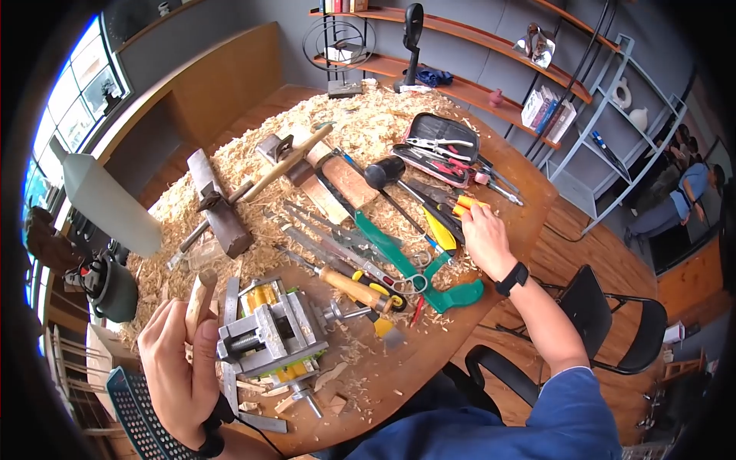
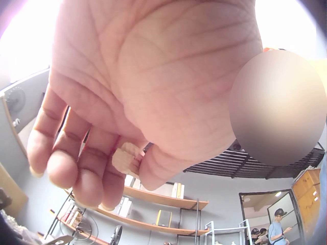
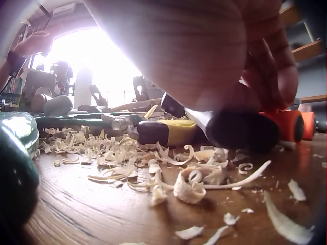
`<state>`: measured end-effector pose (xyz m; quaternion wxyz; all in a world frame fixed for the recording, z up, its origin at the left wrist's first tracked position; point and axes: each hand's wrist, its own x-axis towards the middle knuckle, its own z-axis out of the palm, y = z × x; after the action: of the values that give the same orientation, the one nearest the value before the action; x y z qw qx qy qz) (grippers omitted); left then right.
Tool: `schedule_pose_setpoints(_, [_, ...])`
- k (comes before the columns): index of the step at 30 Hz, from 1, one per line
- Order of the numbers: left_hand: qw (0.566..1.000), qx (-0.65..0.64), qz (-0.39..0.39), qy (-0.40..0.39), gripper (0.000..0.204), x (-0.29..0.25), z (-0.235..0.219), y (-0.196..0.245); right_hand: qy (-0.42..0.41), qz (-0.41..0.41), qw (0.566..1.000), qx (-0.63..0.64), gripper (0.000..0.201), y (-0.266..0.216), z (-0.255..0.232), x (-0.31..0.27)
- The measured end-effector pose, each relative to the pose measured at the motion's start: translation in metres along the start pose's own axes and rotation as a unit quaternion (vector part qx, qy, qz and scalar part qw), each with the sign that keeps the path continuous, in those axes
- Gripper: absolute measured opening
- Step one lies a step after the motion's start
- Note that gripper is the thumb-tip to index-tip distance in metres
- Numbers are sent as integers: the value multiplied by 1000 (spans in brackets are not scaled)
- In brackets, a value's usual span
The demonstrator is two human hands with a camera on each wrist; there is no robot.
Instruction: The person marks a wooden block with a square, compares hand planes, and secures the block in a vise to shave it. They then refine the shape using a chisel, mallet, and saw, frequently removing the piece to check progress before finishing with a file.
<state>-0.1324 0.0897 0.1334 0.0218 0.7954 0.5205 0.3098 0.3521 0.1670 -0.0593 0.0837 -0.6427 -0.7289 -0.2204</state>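
Note:
My left hand [image 1: 172, 360] pinches a short carved wooden stick [image 1: 201, 299] upright between thumb and fingers, left of a metal vise [image 1: 272, 333]. In the left wrist view, the stick's pale end [image 2: 127, 158] shows between thumb and forefinger. At the table's right side my right hand [image 1: 487, 239] reaches down among tools, its fingertips at orange handles [image 1: 466, 204]. In the right wrist view, its extended fingers [image 3: 281, 76] come down at an orange handle [image 3: 286, 125], beside a black handle [image 3: 242, 130]. A yellow-and-black handle [image 1: 439, 228] lies left of this hand.
Wood shavings [image 1: 353, 115] heap over the table's far side. A green-handled saw [image 1: 399, 261], a wooden-handled chisel [image 1: 353, 289], a black mallet [image 1: 383, 173] and an unzipped tool case [image 1: 441, 146] lie about. Black chairs [image 1: 583, 307] stand beyond the right edge.

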Motion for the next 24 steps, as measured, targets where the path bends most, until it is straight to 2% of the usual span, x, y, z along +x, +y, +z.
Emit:
schedule_pose_setpoints(3, [1000, -2, 0, 11, 23, 2, 1, 0, 23, 0, 1000, 10, 15, 2, 0, -1])
schedule_pose_setpoints(9, [1000, 2, -12, -15, 26, 4, -3, -2, 33, -2, 999, -16, 13, 3, 4, -2])
schedule_pose_setpoints(10, [1000, -6, -7, -11, 26, 4, -2, -1, 8, 7, 1000, -11, 13, 1, 0, -2])
schedule_pose_setpoints(15, [1000, -12, 13, -3, 26, 5, -3, -1, 18, 5, 1000, 7, 15, 3, 5, -3])
schedule_pose_setpoints(24, [1000, -19, 0, -4, 32, 4, -4, -4, 23, 0, 1000, -3, 16, 3, 6, -3])
